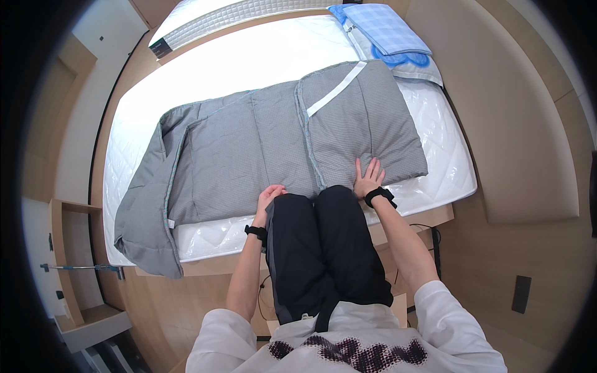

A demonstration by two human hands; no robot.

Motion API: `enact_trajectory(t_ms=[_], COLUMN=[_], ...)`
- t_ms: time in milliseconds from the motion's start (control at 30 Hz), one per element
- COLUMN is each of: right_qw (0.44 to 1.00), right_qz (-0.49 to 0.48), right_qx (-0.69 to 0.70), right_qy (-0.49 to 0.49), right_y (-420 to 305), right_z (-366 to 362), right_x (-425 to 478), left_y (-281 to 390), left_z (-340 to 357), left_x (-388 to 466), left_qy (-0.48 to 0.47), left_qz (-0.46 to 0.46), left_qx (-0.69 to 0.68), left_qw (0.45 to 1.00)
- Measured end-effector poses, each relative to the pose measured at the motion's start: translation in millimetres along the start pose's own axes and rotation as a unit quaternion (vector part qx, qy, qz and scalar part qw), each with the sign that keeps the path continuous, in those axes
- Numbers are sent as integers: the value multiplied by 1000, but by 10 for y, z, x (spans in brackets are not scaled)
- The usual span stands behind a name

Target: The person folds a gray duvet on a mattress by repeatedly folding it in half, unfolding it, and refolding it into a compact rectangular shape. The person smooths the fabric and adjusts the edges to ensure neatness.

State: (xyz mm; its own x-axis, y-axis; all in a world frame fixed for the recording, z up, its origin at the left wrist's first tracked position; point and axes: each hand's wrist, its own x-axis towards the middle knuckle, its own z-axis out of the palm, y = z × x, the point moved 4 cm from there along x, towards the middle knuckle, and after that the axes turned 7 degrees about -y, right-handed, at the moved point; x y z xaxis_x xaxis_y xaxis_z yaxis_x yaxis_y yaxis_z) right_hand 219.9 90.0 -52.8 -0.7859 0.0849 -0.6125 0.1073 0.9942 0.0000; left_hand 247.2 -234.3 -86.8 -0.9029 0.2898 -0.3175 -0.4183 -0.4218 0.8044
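A grey quilted blanket (228, 149) lies across a mattress wrapped in clear plastic (210, 240). Its right part is folded over, with a white strap (336, 89) lying on top, and its left end is loosely turned back and hangs past the near edge. My right hand (368, 179) rests with fingers spread on the folded part, near its front edge. At the blanket's near edge, beside my left knee, is my left hand (270, 193) with its fingers curled; whether it pinches the fabric cannot be told. My knees are against the mattress's near side.
At the top right, a folded blue checked cloth (389, 28) lies on a blue and white pillow (419, 72). A padded beige headboard (503, 116) stands to the right. Another mattress (242, 18) is beyond the far edge. Low wooden shelving (70, 261) is at the left, and cables (263, 298) hang below the bed.
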Motion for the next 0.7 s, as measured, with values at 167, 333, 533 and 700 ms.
enact_trajectory(t_ms=[167,333,533,700], right_qw=[1000,1000,1000,1000], right_qz=[-1,0,4,8], right_qx=[5,11,11,4], right_qy=[-10,0,-8,-3], right_y=[-25,4,-15,-28], right_z=[-24,-12,-35,-6], right_x=[-31,-6,-23,7], left_y=[-14,-9,-22,13], left_z=[-29,-16,-39,-14], left_x=[-2,19,19,-11], left_qy=[1,-7,-8,-4], left_qz=[3,1,-1,0], left_qx=[0,1,0,5], left_qw=[1000,1000,1000,1000])
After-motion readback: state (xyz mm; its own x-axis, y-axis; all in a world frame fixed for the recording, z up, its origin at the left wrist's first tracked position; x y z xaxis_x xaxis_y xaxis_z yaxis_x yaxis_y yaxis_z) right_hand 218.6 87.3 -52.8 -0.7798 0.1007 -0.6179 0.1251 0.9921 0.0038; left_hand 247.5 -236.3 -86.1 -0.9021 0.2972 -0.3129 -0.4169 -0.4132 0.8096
